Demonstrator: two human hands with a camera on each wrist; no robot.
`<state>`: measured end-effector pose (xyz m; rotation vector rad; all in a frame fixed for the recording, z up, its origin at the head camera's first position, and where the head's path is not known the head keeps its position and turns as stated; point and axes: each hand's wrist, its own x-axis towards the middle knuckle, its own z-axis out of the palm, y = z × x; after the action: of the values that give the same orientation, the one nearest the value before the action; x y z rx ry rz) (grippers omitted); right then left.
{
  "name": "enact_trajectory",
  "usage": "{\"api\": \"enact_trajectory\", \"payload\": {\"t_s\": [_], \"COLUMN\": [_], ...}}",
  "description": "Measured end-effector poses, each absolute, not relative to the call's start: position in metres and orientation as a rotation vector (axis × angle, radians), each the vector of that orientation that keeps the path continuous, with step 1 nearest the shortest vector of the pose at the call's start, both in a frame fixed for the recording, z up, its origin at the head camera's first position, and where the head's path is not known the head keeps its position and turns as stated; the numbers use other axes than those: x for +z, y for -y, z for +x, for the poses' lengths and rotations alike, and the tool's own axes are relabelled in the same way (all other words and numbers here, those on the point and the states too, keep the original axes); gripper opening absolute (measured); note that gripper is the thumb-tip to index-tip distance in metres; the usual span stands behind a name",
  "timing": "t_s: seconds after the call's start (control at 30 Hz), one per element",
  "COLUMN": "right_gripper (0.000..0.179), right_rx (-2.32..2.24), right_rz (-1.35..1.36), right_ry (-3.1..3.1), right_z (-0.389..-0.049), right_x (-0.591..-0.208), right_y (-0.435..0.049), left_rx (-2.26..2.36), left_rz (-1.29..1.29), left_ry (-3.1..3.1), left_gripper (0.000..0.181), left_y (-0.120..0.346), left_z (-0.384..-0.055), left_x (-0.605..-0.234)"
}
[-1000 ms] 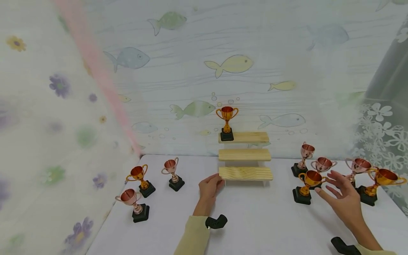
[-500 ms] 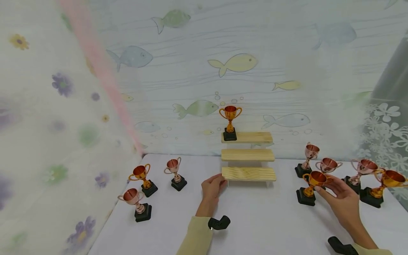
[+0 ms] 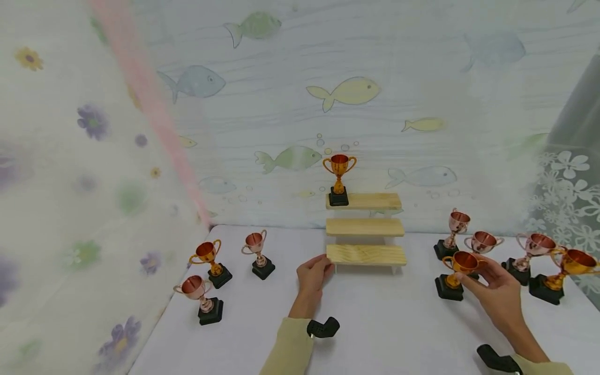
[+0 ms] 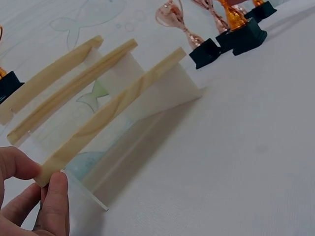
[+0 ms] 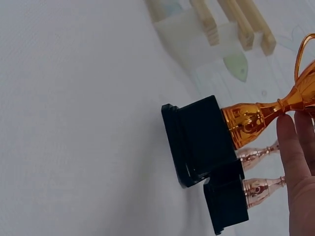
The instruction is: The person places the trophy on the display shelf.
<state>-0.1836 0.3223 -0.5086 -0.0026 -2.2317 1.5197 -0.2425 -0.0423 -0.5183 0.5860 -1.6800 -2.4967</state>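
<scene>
Gold two-handled trophy [image 3: 459,262] on a square black base, upright at right on the white tabletop [image 3: 375,323], held between thumb and fingers of the right hand [image 3: 498,291]. Crowded behind and to the right by three rose-gold trophies [image 3: 485,241] and one gold cup [image 3: 578,261]. At centre, grained pale-wood three-step stand [image 3: 365,254], lowest plank's left corner pinched between thumb and fingers of the left hand [image 3: 310,280]. Three more trophies [image 3: 193,287] at far left.

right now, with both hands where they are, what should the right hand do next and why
Probably lift the gold trophy straight up: the right hand has its grip at the stem, and a rose-gold trophy stands close behind, so a sideways drag might knock it. The left hand pinches the bottom shelf.
</scene>
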Motion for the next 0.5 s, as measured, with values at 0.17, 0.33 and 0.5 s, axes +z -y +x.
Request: {"api": "enact_trajectory", "payload": {"t_s": [0.17, 0.33, 0.5], "right_gripper": [0.049, 0.048, 0.048], "right_rx": [1.479, 1.483, 1.487], "right_rz": [0.059, 0.168, 0.281], "right_ry": [2.298, 2.322, 2.301], "right_z": [-0.186, -0.186, -0.183], "right_x": [-0.499, -0.488, -0.476], "right_y": [-0.321, -0.313, -0.299], "left_rx": [-2.477, -2.452, -2.417], "left_rz": [0.572, 0.543, 0.482], "left_ry": [1.688, 1.695, 1.718], "left_gripper": [0.03, 0.026, 0.022], "left_y": [0.041, 0.041, 0.042], "left_z": [-0.242, -0.241, -0.24], "left_x": [-0.518, -0.517, -0.516]}}
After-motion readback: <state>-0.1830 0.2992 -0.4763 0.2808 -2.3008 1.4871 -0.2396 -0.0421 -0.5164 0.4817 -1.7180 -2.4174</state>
